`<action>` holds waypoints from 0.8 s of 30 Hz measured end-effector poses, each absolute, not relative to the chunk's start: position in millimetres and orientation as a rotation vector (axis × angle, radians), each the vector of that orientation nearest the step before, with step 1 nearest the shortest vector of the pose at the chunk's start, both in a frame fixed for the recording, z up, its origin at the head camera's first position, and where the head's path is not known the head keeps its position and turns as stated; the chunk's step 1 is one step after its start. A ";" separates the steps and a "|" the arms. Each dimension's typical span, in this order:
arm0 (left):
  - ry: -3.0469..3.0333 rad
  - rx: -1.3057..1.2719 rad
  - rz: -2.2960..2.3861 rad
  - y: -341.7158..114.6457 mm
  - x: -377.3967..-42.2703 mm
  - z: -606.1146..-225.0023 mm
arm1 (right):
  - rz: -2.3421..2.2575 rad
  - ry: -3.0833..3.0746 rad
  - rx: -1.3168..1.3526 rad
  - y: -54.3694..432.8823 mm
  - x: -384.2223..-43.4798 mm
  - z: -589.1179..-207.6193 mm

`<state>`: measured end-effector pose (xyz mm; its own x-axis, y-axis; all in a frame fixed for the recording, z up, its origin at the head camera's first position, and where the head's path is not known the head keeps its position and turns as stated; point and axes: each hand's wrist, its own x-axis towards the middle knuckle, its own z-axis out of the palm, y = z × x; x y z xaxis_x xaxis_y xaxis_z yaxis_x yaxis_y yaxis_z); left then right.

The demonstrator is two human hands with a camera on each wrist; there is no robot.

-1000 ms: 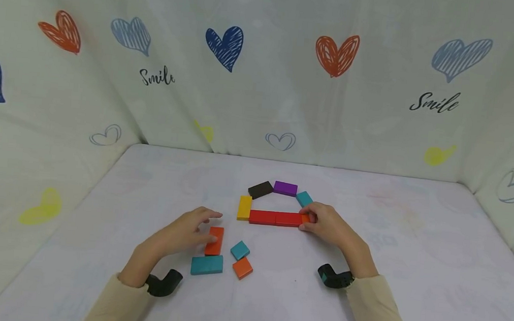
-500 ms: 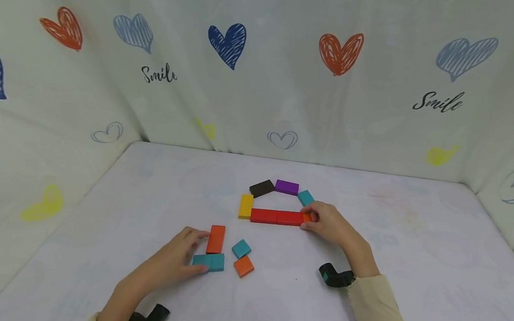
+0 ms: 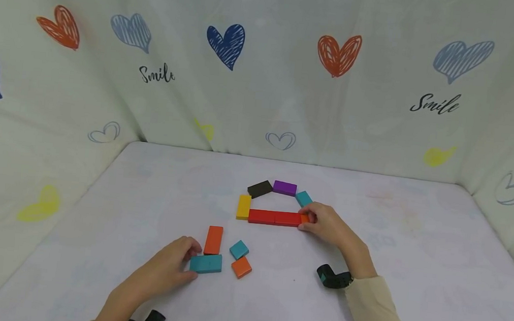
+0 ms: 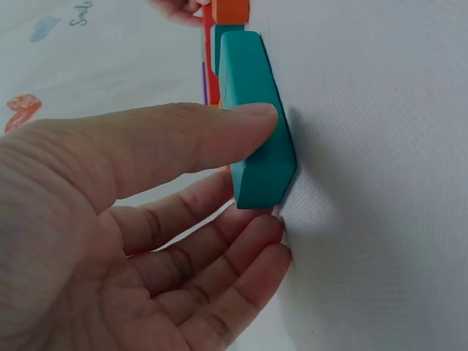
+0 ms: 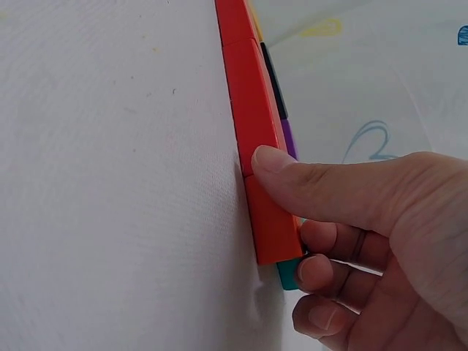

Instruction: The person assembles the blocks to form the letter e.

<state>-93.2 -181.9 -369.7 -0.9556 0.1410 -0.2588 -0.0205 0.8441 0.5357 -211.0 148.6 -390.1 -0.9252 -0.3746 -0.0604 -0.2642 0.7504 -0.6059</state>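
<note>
Apparently, lining up blocks is in hand; the right hand (image 3: pixel 325 222) pinches an orange flat-faced block (image 5: pixel 274 227) abutting two red oblong blocks (image 3: pixel 261 217); the left hand (image 3: pixel 162 267) pinches a teal oblong block (image 3: pixel 206 264) on the white table (image 3: pixel 317 313); next probably calls for a steady lift.

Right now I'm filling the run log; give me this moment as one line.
left grip: holds long teal block | right grip: holds orange block ending red row | yellow block: at row's opposite end
</note>
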 end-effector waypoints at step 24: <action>2.804 0.274 0.709 -185.2 -93.4 -369.3 | -0.926 2.769 -0.525 149.8 -211.2 -390.0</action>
